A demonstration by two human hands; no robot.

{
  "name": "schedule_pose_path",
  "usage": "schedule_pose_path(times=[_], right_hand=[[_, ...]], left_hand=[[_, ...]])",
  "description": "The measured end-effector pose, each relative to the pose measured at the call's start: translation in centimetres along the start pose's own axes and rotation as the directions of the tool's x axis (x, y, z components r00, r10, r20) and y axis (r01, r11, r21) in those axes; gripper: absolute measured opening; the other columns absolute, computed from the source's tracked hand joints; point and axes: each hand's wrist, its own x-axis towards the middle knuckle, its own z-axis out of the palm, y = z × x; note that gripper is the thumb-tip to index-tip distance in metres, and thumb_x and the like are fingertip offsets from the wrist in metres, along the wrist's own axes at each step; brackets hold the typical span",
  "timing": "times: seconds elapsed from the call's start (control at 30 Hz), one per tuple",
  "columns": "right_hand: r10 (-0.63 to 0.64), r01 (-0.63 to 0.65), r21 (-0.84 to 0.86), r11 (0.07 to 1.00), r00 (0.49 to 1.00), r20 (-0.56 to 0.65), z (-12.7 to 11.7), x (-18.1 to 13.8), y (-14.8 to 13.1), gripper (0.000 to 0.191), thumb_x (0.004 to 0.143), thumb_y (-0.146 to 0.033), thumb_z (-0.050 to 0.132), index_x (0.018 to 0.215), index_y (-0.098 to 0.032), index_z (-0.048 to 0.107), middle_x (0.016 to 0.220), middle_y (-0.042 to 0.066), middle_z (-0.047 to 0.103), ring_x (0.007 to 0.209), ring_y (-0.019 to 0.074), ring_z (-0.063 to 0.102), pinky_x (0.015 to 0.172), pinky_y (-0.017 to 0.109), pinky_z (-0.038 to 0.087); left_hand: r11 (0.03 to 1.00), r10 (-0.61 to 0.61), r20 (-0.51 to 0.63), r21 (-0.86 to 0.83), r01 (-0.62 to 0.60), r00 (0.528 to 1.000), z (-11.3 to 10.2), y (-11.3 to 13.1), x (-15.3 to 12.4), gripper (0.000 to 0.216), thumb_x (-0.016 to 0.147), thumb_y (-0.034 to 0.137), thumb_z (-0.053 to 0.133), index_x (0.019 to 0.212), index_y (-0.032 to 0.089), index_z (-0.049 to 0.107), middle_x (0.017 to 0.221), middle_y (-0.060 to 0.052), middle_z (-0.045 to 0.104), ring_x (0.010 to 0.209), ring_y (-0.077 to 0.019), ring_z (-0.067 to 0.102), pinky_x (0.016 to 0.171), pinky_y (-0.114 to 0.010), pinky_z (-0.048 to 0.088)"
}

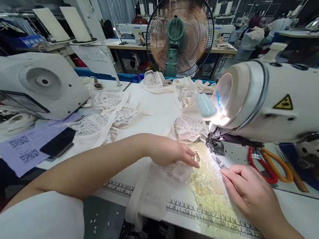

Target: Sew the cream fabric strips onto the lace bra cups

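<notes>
While the left hand (pixel 169 150) lays its fingers on one pale lace garment (pixel 190 129), pinching or not I cannot tell, beside the lit sewing machine's (pixel 286 94) needle area, the right hand (pixel 251 190) pinches one slim metal tool (pixel 218 161). Nearby lie one red handle (pixel 269 179), one orange handle (pixel 285 173) and one sheet (pixel 6 148) bearing two codes (pixel 29 155).

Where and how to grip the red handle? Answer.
Grip the red handle by its rounded near end, probably from the near side: that end faces the person, while the other runs back toward the sewing machine. The right hand, closest, holds a metal tool.
</notes>
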Motion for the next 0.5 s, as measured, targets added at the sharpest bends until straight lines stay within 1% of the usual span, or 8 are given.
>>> schedule_pose_path(times=[0.1, 0.17, 0.23, 0.3, 0.37, 0.4, 0.43, 0.5], right_hand=[[0.035, -0.034, 0.090, 0.995, 0.999, -0.004, -0.7, -0.7, -1.1, 0.014, 0.090, -0.023, 0.048, 0.089, -0.020, 0.062, 0.079, 0.004, 0.058, 0.073, 0.0145, 0.053, 0.060, 0.025, 0.044], [0.125, -0.125, 0.200, 0.972, 0.992, 0.015, -0.6, -1.6, -2.5, 0.015, 0.090, -0.027, 0.049, 0.095, -0.023, 0.062, 0.085, 0.005, 0.059, 0.077, 0.0155, 0.056, 0.061, 0.025, 0.047], [0.285, -0.290, 0.316, 0.903, 0.956, 0.065, -0.1, -2.5, -4.5, 0.027, 0.090, -0.033, 0.049, 0.114, -0.026, 0.057, 0.099, 0.007, 0.061, 0.086, 0.0172, 0.059, 0.063, 0.026, 0.051], [0.392, -0.409, 0.425, 0.808, 0.910, 0.131, 0.7, -3.1, -6.7, 0.049, 0.090, -0.037, 0.048, 0.138, -0.030, 0.038, 0.118, 0.009, 0.058, 0.095, 0.0185, 0.060, 0.069, 0.029, 0.054], [0.378, -0.427, 0.510, 0.747, 0.904, 0.203, 1.5, -2.9, -8.6, 0.062, 0.090, -0.039, 0.047, 0.146, -0.031, 0.022, 0.128, 0.009, 0.053, 0.100, 0.0190, 0.060, 0.077, 0.032, 0.054], [0.346, -0.421, 0.534, 0.733, 0.907, 0.241, 1.8, -2.6, -9.2, 0.061, 0.089, -0.040, 0.047, 0.145, -0.029, 0.027, 0.126, 0.010, 0.055, 0.099, 0.0192, 0.061, 0.079, 0.033, 0.054], [0.325, -0.426, 0.543, 0.723, 0.904, 0.276, 2.0, -2.0, -9.7, 0.055, 0.088, -0.042, 0.047, 0.141, -0.026, 0.038, 0.121, 0.010, 0.058, 0.093, 0.0191, 0.062, 0.077, 0.032, 0.054], [0.353, -0.469, 0.535, 0.703, 0.883, 0.311, 2.0, -0.8, -9.7, 0.041, 0.087, -0.046, 0.046, 0.115, -0.021, 0.063, 0.101, 0.009, 0.066, 0.080, 0.0182, 0.062, 0.070, 0.030, 0.053]], left_hand=[[0.993, -0.078, -0.119, 0.078, 0.088, 0.990, 1.2, 0.3, 0.7, 0.028, 0.080, 0.008, 0.055, 0.105, 0.018, 0.066, 0.114, -0.009, 0.062, 0.102, -0.0203, 0.058, 0.076, -0.029, 0.048], [0.997, -0.071, -0.242, -0.010, 0.070, 0.968, 1.6, 0.4, 1.4, 0.007, 0.081, 0.018, 0.061, 0.078, 0.014, 0.066, 0.107, -0.009, 0.063, 0.089, -0.0164, 0.059, 0.071, -0.027, 0.046], [0.985, -0.054, -0.364, -0.171, -0.009, 0.930, 1.7, 0.6, 1.9, 0.026, 0.081, 0.023, 0.062, 0.058, 0.013, 0.055, 0.107, -0.008, 0.063, 0.083, -0.0121, 0.059, 0.070, -0.024, 0.045], [0.942, -0.070, -0.467, -0.321, -0.095, 0.881, 1.6, 0.8, 2.5, 0.035, 0.084, 0.025, 0.057, 0.052, 0.013, 0.046, 0.094, -0.005, 0.063, 0.075, -0.0090, 0.056, 0.067, -0.022, 0.042], [0.893, -0.131, -0.524, -0.430, -0.129, 0.842, 1.5, 0.9, 3.3, 0.040, 0.086, 0.030, 0.053, 0.051, 0.015, 0.039, 0.067, 0.000, 0.054, 0.061, -0.0072, 0.048, 0.058, -0.022, 0.037], [0.874, -0.172, -0.531, -0.471, -0.120, 0.830, 1.4, 0.9, 3.8, 0.042, 0.087, 0.033, 0.051, 0.051, 0.016, 0.036, 0.057, 0.003, 0.044, 0.054, -0.0067, 0.041, 0.054, -0.022, 0.033], [0.863, -0.213, -0.523, -0.497, -0.093, 0.825, 1.4, 0.9, 4.3, 0.045, 0.088, 0.036, 0.049, 0.051, 0.017, 0.032, 0.052, 0.005, 0.034, 0.050, -0.0064, 0.035, 0.051, -0.022, 0.030], [0.878, -0.295, -0.482, -0.478, 0.034, 0.825, 1.5, 0.7, 5.2, 0.047, 0.089, 0.038, 0.047, 0.052, 0.018, 0.027, 0.050, 0.006, 0.026, 0.049, -0.0065, 0.030, 0.050, -0.022, 0.027]])
